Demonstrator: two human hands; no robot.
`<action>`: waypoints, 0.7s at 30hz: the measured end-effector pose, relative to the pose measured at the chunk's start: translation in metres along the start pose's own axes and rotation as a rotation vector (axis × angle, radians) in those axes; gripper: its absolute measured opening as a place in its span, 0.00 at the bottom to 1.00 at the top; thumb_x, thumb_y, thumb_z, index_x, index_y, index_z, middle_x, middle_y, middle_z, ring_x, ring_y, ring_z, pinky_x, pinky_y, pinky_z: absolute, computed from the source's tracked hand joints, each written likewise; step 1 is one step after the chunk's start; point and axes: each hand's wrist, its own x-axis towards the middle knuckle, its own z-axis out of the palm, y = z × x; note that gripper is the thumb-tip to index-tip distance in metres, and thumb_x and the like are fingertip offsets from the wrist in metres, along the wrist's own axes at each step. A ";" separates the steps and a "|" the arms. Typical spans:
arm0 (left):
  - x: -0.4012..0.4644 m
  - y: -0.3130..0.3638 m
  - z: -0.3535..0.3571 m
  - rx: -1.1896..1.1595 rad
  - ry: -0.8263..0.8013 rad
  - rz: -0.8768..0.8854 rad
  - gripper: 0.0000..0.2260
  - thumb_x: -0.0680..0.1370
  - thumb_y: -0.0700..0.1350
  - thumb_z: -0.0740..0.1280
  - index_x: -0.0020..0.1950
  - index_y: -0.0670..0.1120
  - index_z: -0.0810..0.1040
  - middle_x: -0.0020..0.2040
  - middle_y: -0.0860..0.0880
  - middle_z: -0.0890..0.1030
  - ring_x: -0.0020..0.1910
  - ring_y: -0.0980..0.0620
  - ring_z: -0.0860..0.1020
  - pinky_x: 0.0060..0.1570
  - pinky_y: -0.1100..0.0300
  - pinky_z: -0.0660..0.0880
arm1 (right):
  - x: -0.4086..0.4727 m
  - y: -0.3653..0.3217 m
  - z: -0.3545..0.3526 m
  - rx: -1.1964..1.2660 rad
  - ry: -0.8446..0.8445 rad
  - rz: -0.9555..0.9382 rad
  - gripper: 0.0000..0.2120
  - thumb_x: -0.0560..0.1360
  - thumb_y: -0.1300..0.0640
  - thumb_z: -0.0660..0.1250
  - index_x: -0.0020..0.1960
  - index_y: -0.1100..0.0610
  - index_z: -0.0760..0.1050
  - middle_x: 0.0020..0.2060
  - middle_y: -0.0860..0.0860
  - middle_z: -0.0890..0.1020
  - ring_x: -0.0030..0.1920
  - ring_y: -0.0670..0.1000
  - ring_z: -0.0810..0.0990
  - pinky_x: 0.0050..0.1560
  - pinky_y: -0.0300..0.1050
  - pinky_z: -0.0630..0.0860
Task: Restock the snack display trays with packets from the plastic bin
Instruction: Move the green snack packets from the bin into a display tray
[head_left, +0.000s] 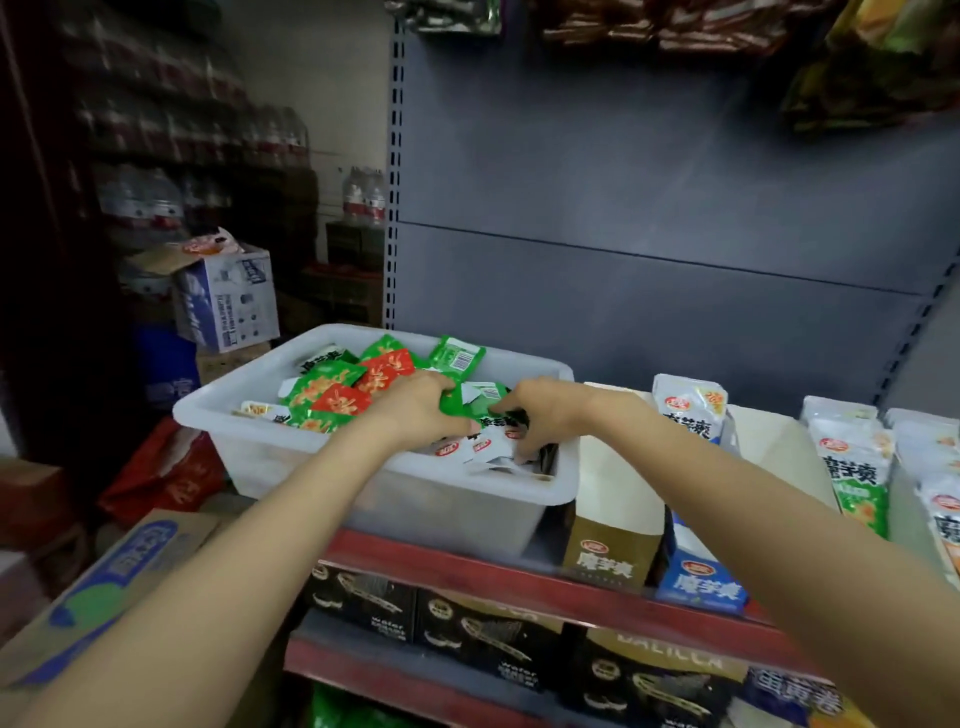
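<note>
bin: plastic bin (291, 415) on shelf, w/ packets (332, 395) under both hands.
L hand (415, 410): fingers clamped on green packets.
R hand (540, 415): fingers curled into the pile; whether they hold any, can't tell.
progress: trays (613, 499) right of fingers look part-empty; most restocking prob. left.

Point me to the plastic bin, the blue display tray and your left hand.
plastic bin (218, 415): head view, on its bare left rim.
blue display tray (701, 577): head view, on its front panel.
left hand (415, 410): head view, on the back of the hand.
</note>
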 end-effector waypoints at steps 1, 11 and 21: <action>-0.001 0.001 0.000 -0.009 0.008 0.004 0.29 0.70 0.58 0.72 0.66 0.45 0.74 0.63 0.45 0.76 0.60 0.46 0.74 0.56 0.56 0.71 | -0.001 0.000 0.002 -0.032 0.064 -0.022 0.19 0.69 0.53 0.71 0.59 0.57 0.76 0.40 0.52 0.78 0.42 0.54 0.75 0.42 0.46 0.72; -0.008 0.007 -0.006 -0.091 0.013 0.005 0.26 0.74 0.53 0.70 0.68 0.43 0.72 0.63 0.47 0.76 0.66 0.47 0.72 0.63 0.57 0.67 | -0.022 0.021 0.001 0.141 0.402 -0.052 0.11 0.78 0.52 0.63 0.46 0.57 0.79 0.36 0.50 0.80 0.38 0.53 0.73 0.43 0.47 0.70; -0.017 0.020 -0.013 -0.233 0.138 0.126 0.26 0.74 0.49 0.71 0.70 0.45 0.70 0.66 0.47 0.75 0.63 0.50 0.74 0.64 0.57 0.69 | -0.043 0.018 0.000 0.491 0.750 0.016 0.17 0.70 0.64 0.64 0.57 0.56 0.66 0.47 0.47 0.76 0.46 0.53 0.76 0.49 0.48 0.74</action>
